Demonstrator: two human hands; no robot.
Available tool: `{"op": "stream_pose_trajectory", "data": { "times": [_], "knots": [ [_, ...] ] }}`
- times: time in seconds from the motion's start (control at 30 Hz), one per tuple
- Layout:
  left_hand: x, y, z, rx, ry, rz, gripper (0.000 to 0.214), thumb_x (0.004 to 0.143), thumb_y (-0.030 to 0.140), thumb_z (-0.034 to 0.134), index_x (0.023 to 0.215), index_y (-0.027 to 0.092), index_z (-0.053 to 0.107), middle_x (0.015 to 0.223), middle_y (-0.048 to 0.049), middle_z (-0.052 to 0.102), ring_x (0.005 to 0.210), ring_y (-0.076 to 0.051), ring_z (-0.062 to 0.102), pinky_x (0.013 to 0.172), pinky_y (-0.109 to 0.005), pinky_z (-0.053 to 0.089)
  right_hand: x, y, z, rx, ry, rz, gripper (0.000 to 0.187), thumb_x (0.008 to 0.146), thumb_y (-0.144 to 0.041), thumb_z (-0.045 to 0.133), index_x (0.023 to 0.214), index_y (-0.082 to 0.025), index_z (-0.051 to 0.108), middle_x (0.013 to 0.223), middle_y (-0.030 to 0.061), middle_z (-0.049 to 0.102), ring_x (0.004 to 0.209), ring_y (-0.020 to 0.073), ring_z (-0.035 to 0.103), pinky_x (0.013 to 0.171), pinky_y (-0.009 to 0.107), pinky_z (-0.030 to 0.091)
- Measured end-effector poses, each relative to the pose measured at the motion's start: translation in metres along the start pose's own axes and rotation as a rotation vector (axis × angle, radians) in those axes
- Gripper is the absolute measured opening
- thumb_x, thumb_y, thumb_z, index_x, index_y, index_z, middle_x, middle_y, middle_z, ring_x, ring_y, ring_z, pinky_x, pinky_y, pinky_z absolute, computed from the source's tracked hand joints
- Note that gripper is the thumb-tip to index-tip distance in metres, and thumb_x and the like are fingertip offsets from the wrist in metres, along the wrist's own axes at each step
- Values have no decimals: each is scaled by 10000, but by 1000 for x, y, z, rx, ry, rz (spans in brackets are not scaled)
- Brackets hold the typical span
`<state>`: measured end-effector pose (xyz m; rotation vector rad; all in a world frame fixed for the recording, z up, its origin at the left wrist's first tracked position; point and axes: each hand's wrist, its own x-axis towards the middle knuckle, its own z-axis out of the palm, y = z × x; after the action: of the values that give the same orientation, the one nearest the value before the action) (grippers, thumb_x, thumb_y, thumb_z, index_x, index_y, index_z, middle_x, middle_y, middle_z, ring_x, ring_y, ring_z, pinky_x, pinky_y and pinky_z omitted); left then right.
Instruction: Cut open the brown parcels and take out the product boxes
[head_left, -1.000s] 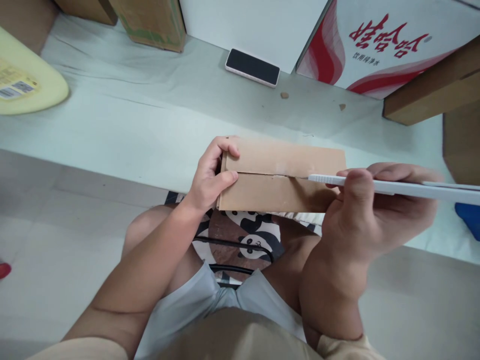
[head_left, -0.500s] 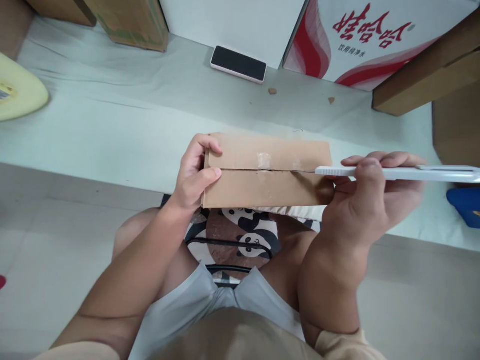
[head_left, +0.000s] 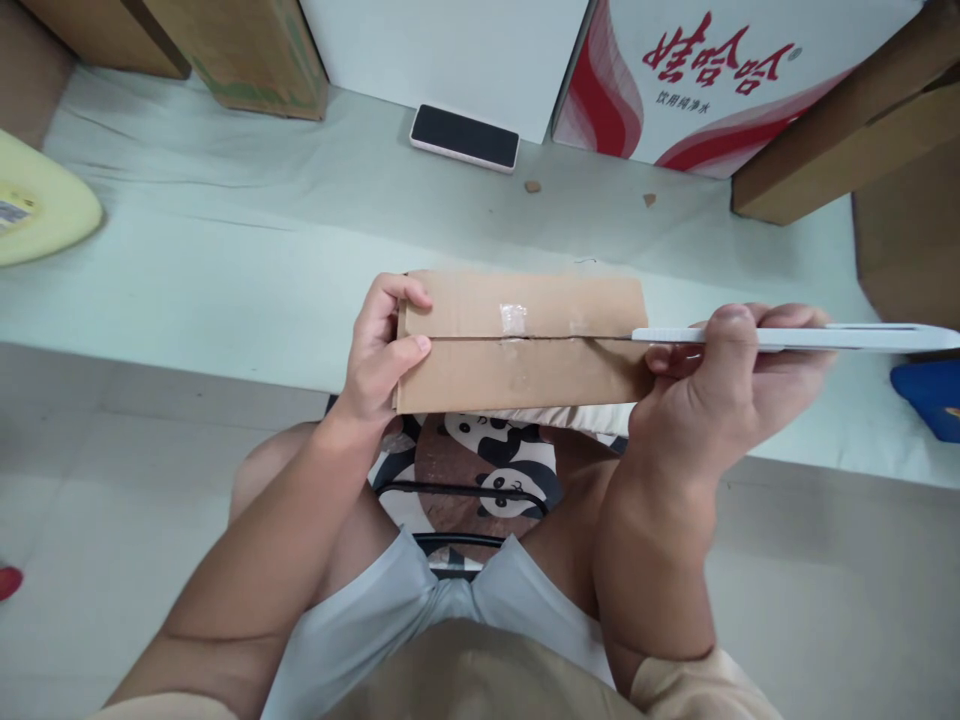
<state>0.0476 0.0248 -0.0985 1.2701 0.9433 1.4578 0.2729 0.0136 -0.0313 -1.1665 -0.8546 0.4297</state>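
1. My left hand (head_left: 379,355) clamps the left end of the flat brown cardboard box (head_left: 517,375).
2. My right hand (head_left: 720,400) grips a long white plastic utility knife (head_left: 795,337). Its tip has drawn rightward along the seam to the box's end, so the cut looks nearly through.
3. The box sits at the near edge of the pale green table (head_left: 225,270).

I hold a flat cardboard box (head_left: 517,345) at the near edge of the table (head_left: 225,270), my left hand (head_left: 375,355) gripping its left end, my right hand (head_left: 720,400) closed around a white utility knife (head_left: 795,337) at its right end. Beyond the box lies a phone (head_left: 464,137).
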Motion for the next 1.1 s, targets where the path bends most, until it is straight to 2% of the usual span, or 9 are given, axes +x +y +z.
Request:
{"op": "stream_pose_trajectory", "data": {
  "times": [0.27, 0.4, 0.5, 0.57, 0.67, 0.73, 0.8, 0.97, 1.1],
  "knots": [
    [3, -2, 2, -21, 35, 9, 378, 719, 503, 729, 934, 267, 527, 921, -37, 539, 810, -208, 562, 648, -342, 508, 4, 9, -5, 79, 9, -73, 203, 824, -188, 546, 918, -274, 388, 844, -35, 363, 553, 54, 404, 381, 151, 389],
    [9, -5, 6, -118, 60, 4, 486, 684, 538, 795, 1019, 299, 535, 978, -28, 585, 868, -217, 623, 704, -352, 553, 24, 34, -22, 115, 101, -115, 119, 955, -365, 471, 939, -289, 382, 779, -50, 325, 558, 60, 458, 523, 189, 516],
    [12, -6, 6, -180, 69, -2, 564, 667, 530, 827, 1080, 336, 496, 1012, -14, 599, 950, -230, 664, 822, -387, 582, 38, 61, -38, 22, 155, -179, 205, 992, -473, 458, 946, -275, 433, 739, -72, 375, 536, 59, 486, 615, 239, 550],
    [15, -5, 3, -166, 81, -7, 596, 660, 542, 838, 1083, 346, 467, 1033, -11, 603, 960, -226, 674, 862, -395, 582, 42, 79, -51, -213, 35, -190, 220, 958, -459, 528, 939, -240, 518, 777, -50, 507, 603, 88, 557, 677, 289, 558],
    [23, -3, -5, -81, 97, 2, 630, 635, 573, 860, 1049, 341, 446, 1075, -17, 607, 966, -220, 668, 882, -390, 566, 40, 102, -71, -630, -355, -158, 231, 884, -332, 574, 1044, -190, 659, 952, 69, 685, 870, 206, 654, 866, 423, 557],
    [30, -3, -10, -17, 115, 43, 666, 582, 585, 895, 1016, 325, 463, 1074, -21, 602, 992, -212, 650, 900, -369, 538, 38, 113, -82, -782, -563, -114, 396, 830, -228, 544, 1197, -166, 679, 1087, 137, 715, 1012, 263, 652, 959, 481, 523],
    [36, -3, -11, 2, 162, 98, 678, 530, 603, 918, 964, 295, 498, 1026, -16, 594, 963, -188, 628, 886, -334, 506, 37, 118, -86, -816, -587, -59, 494, 796, -170, 507, 1258, -132, 679, 1165, 185, 704, 1093, 288, 642, 1010, 505, 495],
    [37, 3, -4, 101, 313, 169, 511, 604, 569, 899, 665, 210, 541, 736, 21, 521, 659, -116, 471, 643, -271, 396, 24, 95, -65, -422, -259, -14, 293, 905, -325, 500, 958, -164, 738, 975, 120, 732, 948, 233, 677, 873, 419, 545],
    [27, 17, 0, 306, 267, 231, 449, 708, 578, 823, 538, 203, 644, 737, -22, 515, 745, -163, 500, 723, -327, 454, 8, 57, -42, 78, -367, -157, 385, 992, -410, 467, 795, -226, 742, 838, 34, 732, 897, 193, 699, 910, 405, 539]
  ]
}}
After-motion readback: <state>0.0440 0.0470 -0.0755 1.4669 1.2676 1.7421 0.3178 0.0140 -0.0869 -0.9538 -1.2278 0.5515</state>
